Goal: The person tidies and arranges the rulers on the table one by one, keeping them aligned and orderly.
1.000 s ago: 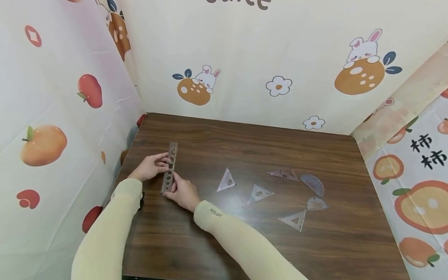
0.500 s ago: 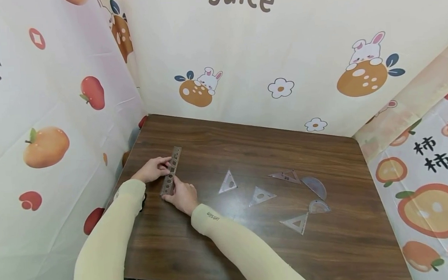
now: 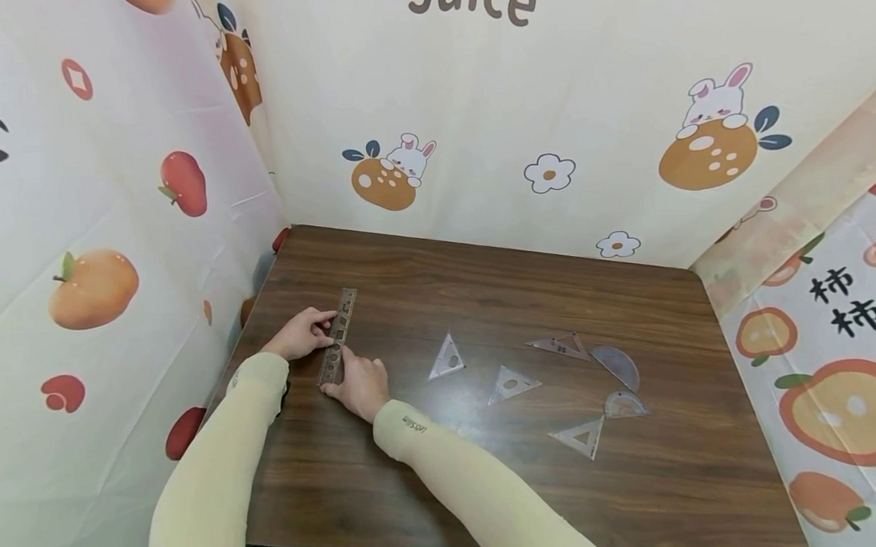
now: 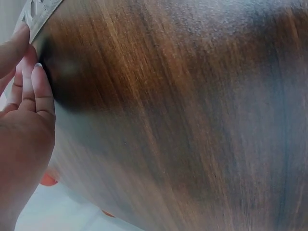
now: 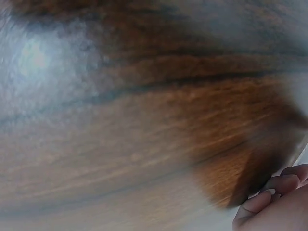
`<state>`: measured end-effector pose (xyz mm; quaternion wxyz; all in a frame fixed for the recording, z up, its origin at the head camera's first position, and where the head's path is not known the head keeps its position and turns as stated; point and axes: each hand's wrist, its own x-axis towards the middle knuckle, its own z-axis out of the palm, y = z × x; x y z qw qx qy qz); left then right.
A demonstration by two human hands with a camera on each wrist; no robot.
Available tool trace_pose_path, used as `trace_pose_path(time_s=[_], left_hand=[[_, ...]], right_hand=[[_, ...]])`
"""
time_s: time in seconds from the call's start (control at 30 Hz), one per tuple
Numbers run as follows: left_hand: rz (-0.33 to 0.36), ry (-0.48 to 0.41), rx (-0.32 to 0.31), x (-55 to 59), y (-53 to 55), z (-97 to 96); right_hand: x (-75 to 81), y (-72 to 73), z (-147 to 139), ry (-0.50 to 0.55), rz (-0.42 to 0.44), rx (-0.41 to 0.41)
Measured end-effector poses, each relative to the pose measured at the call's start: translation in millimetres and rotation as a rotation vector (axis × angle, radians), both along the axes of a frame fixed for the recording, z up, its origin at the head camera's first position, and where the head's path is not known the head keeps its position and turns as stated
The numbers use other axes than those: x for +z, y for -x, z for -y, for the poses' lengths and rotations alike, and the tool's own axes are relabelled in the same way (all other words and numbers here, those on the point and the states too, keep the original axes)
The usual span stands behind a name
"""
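A clear ruler (image 3: 346, 306) with cut-out shapes lies slanted near the table's left side. My left hand (image 3: 300, 335) holds its left edge around the middle, thumb and fingertips at the edge. In the left wrist view, the ruler's end (image 4: 44, 13) shows beyond the left hand (image 4: 29, 125), whose thumb meets the fingers there. My right hand (image 3: 362, 382) grips the ruler's near part, thumb at the near end and index finger along the right edge. Only curled fingers of the right hand (image 5: 274, 202) appear in the right wrist view; the ruler is hidden there.
On the brown wooden table (image 3: 424, 282), to the right, lie several clear set squares, among them one set square (image 3: 441, 367) nearest the right hand and a pinkish one (image 3: 565, 348). A large protractor (image 3: 617, 365) and a small protractor (image 3: 626, 396) lie farther right. Printed cloth walls (image 3: 475, 103) surround the table.
The ruler's far end has tilted slightly to the right, then the ruler shifted a little right with both hands still on it. The head view has moved slightly.
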<state>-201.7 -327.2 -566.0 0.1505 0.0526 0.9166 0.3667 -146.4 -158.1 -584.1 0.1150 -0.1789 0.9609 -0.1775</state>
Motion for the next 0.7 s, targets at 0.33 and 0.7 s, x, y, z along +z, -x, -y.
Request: trace_pose_path(time_s=[0.33, 0.7], left_hand=[[0.005, -0.051, 0.009, -0.2, -3.3, 1.4], [0.034, -0.054, 0.076, 4.2, -4.6, 1.1]], right_hand=[[0.2, -0.5, -5, 0.027, 0.006, 0.013], [5.1, 7.9, -22, 0.157, 0.076, 0.01]])
